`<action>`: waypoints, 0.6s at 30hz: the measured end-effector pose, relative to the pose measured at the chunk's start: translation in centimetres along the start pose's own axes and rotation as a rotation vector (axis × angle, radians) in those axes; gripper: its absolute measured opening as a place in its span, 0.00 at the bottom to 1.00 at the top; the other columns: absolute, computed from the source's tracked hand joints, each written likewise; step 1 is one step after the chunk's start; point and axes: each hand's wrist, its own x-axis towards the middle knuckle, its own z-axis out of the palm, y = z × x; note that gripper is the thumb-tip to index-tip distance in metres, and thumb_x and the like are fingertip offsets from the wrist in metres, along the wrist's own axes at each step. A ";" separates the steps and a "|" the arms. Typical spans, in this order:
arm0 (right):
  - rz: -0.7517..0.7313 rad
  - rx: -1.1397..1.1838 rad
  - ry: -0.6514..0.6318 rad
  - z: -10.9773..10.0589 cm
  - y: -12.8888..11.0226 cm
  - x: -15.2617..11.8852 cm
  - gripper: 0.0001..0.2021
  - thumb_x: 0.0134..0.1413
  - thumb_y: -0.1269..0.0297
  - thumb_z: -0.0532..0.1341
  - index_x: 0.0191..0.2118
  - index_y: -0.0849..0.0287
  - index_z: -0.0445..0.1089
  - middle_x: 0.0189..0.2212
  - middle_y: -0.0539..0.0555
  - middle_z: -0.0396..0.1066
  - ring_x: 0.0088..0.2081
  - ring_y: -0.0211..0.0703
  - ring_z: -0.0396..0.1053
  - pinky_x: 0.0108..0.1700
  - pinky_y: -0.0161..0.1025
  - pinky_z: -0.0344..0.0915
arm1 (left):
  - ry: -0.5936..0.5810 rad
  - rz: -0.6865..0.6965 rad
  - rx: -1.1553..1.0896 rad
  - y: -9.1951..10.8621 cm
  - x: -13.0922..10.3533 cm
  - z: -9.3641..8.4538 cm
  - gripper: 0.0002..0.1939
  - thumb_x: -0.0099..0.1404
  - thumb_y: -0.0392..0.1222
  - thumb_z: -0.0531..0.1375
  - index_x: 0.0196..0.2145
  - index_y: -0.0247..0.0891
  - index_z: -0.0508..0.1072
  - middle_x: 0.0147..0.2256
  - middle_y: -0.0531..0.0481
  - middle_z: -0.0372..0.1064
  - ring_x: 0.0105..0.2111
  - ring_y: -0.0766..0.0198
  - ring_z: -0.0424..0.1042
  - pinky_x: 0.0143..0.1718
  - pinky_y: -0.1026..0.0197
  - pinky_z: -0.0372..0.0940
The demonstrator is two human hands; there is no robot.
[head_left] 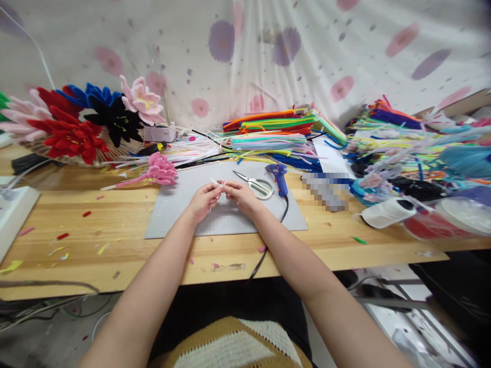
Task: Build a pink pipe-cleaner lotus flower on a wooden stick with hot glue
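Note:
Above the grey mat [172, 220], my left hand [205, 201] and my right hand [240, 194] meet at the fingertips. Both pinch thin white strands [218, 182] whose ends stick up between them; the exact shape of the piece is too small to tell. Just right of my right hand lie scissors [263, 188] with pale handles, blades pointing to the back left. Beside them rests a blue glue gun [281, 181], its black cord running to the table's front edge. A pink fuzzy flower [161, 169] on a stem lies left of the mat's back corner.
Red, blue, black and pink fuzzy flowers [79, 138] stand at the back left. Bundles of coloured pipe cleaners [272, 125] line the back. A white thread spool [388, 212] and plastic-wrapped materials sit right. A power strip [15, 217] is far left; scraps dot the wooden table [126, 260].

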 end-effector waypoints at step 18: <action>-0.063 0.430 0.404 -5.0 -2.1 1.1 0.07 0.38 0.68 0.63 0.24 0.61 0.64 0.15 0.42 0.53 0.16 0.24 0.48 0.19 0.27 0.49 | 0.100 -0.113 0.435 1.5 -0.7 -2.8 0.15 0.48 0.50 0.61 0.24 0.34 0.68 0.16 0.59 0.50 0.14 0.77 0.45 0.16 0.68 0.37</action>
